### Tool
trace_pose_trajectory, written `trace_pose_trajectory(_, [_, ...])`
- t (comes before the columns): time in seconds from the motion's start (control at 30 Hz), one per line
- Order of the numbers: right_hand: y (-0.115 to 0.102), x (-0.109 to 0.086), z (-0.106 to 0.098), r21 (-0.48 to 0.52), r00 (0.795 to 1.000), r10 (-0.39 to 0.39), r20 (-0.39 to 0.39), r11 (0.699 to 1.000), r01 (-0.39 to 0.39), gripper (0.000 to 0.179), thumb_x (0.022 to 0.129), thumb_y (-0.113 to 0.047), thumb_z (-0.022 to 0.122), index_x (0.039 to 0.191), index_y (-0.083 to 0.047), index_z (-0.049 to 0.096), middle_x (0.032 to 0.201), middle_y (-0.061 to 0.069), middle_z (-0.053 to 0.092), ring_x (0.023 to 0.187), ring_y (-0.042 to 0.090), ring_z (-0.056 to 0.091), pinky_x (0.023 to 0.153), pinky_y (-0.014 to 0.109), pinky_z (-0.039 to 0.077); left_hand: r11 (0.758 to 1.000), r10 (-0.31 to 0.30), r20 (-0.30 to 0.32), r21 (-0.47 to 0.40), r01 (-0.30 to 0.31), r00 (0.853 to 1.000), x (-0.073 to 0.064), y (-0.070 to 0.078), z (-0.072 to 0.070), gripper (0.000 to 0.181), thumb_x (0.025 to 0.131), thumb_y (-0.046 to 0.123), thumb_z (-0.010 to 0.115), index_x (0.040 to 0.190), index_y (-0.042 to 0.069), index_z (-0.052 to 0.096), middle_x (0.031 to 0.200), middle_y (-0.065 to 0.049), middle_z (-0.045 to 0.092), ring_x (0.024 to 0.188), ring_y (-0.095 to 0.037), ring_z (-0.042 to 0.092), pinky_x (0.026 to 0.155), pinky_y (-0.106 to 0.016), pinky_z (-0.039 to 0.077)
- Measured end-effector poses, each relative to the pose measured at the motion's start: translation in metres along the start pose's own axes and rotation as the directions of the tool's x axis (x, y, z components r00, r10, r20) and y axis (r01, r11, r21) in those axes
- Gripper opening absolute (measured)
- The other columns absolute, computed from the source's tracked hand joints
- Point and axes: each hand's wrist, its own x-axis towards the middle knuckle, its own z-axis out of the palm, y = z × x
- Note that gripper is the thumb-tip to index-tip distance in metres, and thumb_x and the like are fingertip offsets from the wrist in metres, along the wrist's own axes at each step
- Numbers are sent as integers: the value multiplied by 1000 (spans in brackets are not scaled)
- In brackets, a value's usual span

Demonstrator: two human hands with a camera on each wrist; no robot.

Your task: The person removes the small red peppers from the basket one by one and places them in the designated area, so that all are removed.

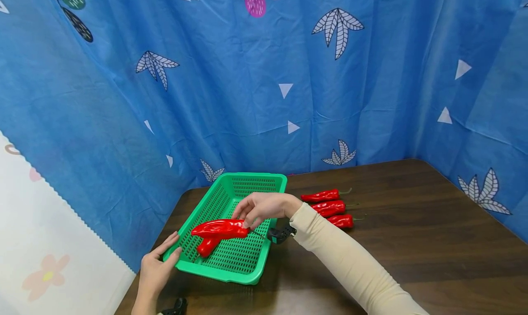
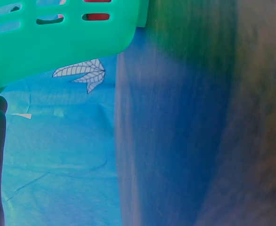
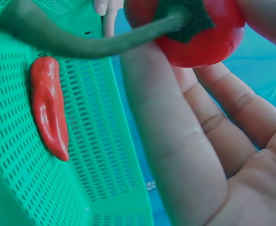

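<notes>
My right hand [image 1: 266,207] pinches a long red pepper [image 1: 218,229] near its stem end, above a green plastic basket [image 1: 218,273]. The pepper lies roughly level, its tip pointing left. In the right wrist view its green stem [image 3: 100,44] is close to the camera, and the fingers [image 3: 175,141] are around the red end. Another red pepper [image 3: 49,108] lies on the basket's slotted floor, partly covered by the held one in the head view. At the basket's near left corner, my left hand [image 1: 154,267] grips the rim between thumb and fingers.
To the right of the basket, three red peppers lie in a row on the dark wooden table [image 1: 412,214]: a far one [image 1: 321,196], a middle one [image 1: 332,208] and a near one [image 1: 342,221], partly behind the right sleeve [image 1: 350,260]. A blue patterned curtain [image 1: 247,99] hangs behind.
</notes>
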Motion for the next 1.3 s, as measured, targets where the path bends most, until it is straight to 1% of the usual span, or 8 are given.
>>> trace_pose_trajectory(0.2, [2, -13, -5, -19, 1000, -11, -16, 1000, 11, 35, 90, 3, 64, 125, 6, 62, 96, 3, 70, 88, 17, 69, 98, 55, 52, 1000, -19, 2, 9, 19, 1000, 1, 0, 0, 37, 89, 7, 74, 126, 4, 70, 133, 1, 64, 97, 27, 52, 78, -3, 50])
trace_pose_trajectory(0.43, [6, -31, -13, -30, 999, -18, -38, 999, 17, 34, 89, 1, 63, 123, 4, 64, 99, 3, 70, 89, 16, 68, 87, 38, 61, 1000, -9, 1, -2, 9, 1000, 1, -1, 0, 37, 89, 6, 75, 126, 2, 70, 134, -2, 64, 98, 27, 52, 79, -3, 50])
trace_pose_trajectory(0.63, [12, -47, -21, -42, 998, -21, -54, 999, 19, 35, 89, 0, 63, 124, 5, 64, 101, 3, 71, 92, 17, 67, 91, 43, 60, 1000, -8, -1, -11, 8, 1000, 1, -1, 0, 37, 89, 7, 75, 126, 4, 70, 134, -4, 63, 98, 28, 51, 79, -3, 50])
trace_pose_trajectory(0.77, [18, -61, -25, -54, 996, -14, -83, 998, 10, 34, 88, -2, 64, 122, 2, 67, 101, 4, 71, 92, 18, 67, 86, 37, 61, 1000, -27, 12, -8, 28, 1000, 1, -1, 0, 38, 89, 8, 75, 127, 4, 70, 135, -5, 62, 97, 28, 51, 77, -3, 49])
trace_pose_trajectory(1.0, [26, -85, -32, -75, 993, -27, -115, 997, 18, 37, 89, -3, 63, 125, 1, 67, 101, 4, 72, 91, 18, 68, 88, 37, 60, 1000, -20, 9, 0, 20, 1000, 2, -3, 1, 38, 89, 7, 76, 126, 4, 70, 135, -8, 62, 96, 29, 50, 78, -2, 49])
trace_pose_trajectory(1.1, [30, -91, -36, -92, 992, -41, -120, 995, 30, 37, 89, -2, 63, 125, 0, 67, 101, 4, 73, 88, 18, 67, 82, 32, 59, 1000, -17, 2, 1, 17, 1000, 1, -2, 1, 37, 88, 7, 76, 125, 3, 71, 134, -5, 63, 97, 29, 51, 79, -3, 50])
trace_pose_trajectory(1.2, [36, -97, -38, -119, 991, -66, -118, 992, 51, 37, 88, -2, 63, 125, 0, 69, 100, 6, 74, 83, 18, 64, 72, 27, 56, 1000, -25, 0, 5, 25, 1000, 1, -3, 1, 37, 89, 7, 75, 125, 2, 70, 132, 3, 63, 98, 28, 51, 79, -3, 50])
trace_pose_trajectory(1.3, [41, -102, -40, -150, 988, -81, -128, 987, 62, 38, 87, -3, 64, 124, -1, 70, 101, 8, 75, 82, 19, 65, 70, 27, 55, 1000, -30, -1, 7, 30, 1000, 0, -3, 2, 37, 89, 6, 75, 125, 2, 70, 131, 11, 63, 97, 28, 51, 79, -4, 50])
